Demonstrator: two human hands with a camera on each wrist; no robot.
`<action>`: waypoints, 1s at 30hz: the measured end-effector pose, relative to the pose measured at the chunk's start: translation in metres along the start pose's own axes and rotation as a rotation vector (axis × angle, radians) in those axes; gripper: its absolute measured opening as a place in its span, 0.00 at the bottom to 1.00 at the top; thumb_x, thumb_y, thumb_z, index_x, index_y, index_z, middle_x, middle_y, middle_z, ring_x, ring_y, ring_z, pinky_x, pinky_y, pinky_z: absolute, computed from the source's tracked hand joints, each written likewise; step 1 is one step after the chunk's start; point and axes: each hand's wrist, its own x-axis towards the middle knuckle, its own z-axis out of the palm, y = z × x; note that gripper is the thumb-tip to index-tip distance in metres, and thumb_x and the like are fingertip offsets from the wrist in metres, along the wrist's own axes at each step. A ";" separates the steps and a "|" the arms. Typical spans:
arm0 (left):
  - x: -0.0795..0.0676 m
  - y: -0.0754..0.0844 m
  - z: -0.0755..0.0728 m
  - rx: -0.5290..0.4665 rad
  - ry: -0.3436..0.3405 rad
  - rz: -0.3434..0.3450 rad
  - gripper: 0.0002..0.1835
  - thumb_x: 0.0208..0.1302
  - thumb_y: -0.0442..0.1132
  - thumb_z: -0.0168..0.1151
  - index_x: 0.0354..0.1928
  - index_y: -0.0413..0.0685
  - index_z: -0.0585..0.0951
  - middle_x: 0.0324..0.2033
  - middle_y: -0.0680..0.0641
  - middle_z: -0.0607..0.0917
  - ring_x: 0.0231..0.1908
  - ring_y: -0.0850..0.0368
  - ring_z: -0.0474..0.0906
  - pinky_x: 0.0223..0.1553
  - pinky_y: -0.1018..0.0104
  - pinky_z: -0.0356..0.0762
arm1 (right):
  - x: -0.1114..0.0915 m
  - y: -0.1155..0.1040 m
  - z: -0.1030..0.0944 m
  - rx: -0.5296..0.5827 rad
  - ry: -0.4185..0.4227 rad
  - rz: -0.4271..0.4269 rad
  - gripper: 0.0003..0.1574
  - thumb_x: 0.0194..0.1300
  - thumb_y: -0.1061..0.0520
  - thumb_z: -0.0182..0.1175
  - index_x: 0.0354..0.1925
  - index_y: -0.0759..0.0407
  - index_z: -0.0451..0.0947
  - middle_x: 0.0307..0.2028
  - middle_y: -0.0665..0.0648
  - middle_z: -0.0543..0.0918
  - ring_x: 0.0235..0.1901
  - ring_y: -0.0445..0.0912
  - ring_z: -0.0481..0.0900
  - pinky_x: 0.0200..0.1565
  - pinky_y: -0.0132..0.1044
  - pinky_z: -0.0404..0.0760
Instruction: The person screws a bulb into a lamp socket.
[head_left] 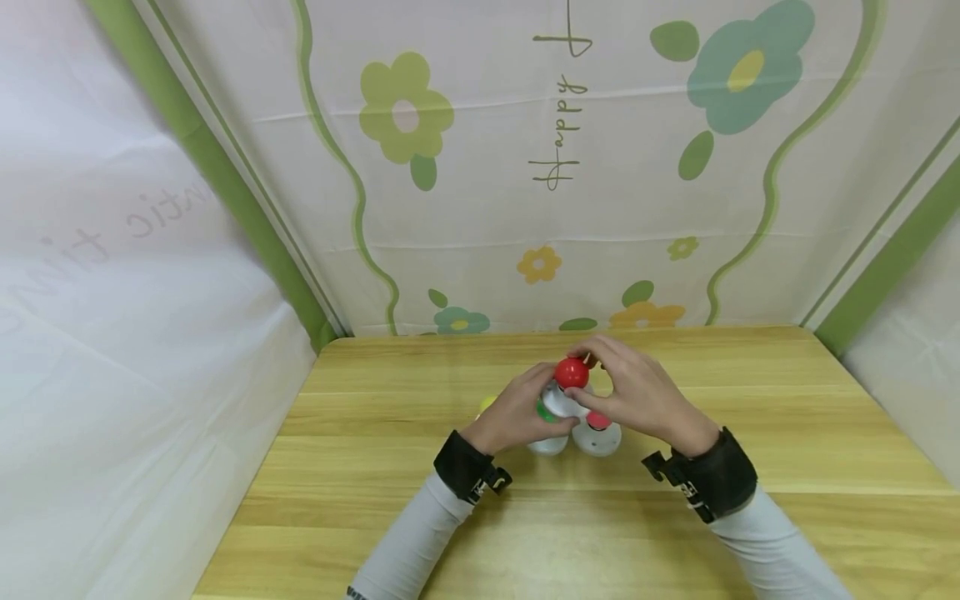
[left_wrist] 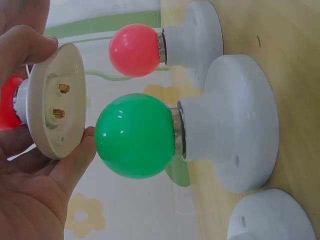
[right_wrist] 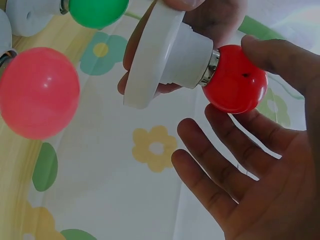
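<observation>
My left hand (head_left: 517, 414) grips a white round lamp socket (left_wrist: 60, 102) by its rim, raised over the other lamps. The underside of its base, with two brass screws, shows in the left wrist view. A red light bulb (right_wrist: 237, 79) is seated in that socket, its metal collar partly showing. With thumb and index finger, my right hand (head_left: 643, 393) pinches the red bulb; the other fingers are spread beside it. Close by, a green bulb (left_wrist: 135, 136) and a pink bulb (left_wrist: 134, 50) sit in white sockets on the table.
Another white socket (left_wrist: 272, 217) stands beside the green bulb's one. Part of a yellow bulb (head_left: 487, 403) peeks out behind my left hand. The wooden table (head_left: 360, 500) meets a flowered fabric wall (head_left: 465, 225) at the back, with fabric on both sides.
</observation>
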 end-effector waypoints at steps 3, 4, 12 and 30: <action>0.000 0.000 0.000 -0.004 -0.005 -0.002 0.36 0.55 0.44 0.69 0.66 0.49 0.66 0.58 0.51 0.73 0.52 0.63 0.71 0.52 0.75 0.75 | 0.000 0.001 -0.001 0.035 -0.036 0.004 0.35 0.55 0.41 0.68 0.58 0.51 0.72 0.51 0.47 0.77 0.44 0.43 0.77 0.38 0.39 0.82; 0.000 0.000 0.000 -0.006 -0.006 -0.003 0.36 0.55 0.44 0.69 0.66 0.50 0.65 0.58 0.51 0.73 0.52 0.63 0.71 0.52 0.75 0.75 | -0.001 0.001 -0.001 0.056 -0.050 -0.003 0.37 0.56 0.43 0.68 0.61 0.52 0.71 0.54 0.49 0.76 0.47 0.44 0.76 0.41 0.42 0.82; -0.002 -0.002 0.001 -0.024 -0.027 -0.025 0.39 0.56 0.43 0.67 0.69 0.53 0.62 0.58 0.52 0.73 0.53 0.63 0.71 0.53 0.73 0.75 | -0.002 0.004 -0.004 0.187 -0.107 -0.105 0.33 0.60 0.60 0.64 0.64 0.57 0.71 0.61 0.56 0.75 0.60 0.49 0.71 0.55 0.50 0.77; -0.003 -0.002 0.000 -0.010 -0.018 -0.031 0.39 0.57 0.49 0.70 0.69 0.53 0.64 0.59 0.54 0.74 0.54 0.66 0.71 0.54 0.76 0.74 | -0.001 0.004 0.001 0.132 -0.064 -0.131 0.35 0.54 0.60 0.71 0.59 0.63 0.74 0.56 0.59 0.78 0.51 0.48 0.78 0.47 0.42 0.83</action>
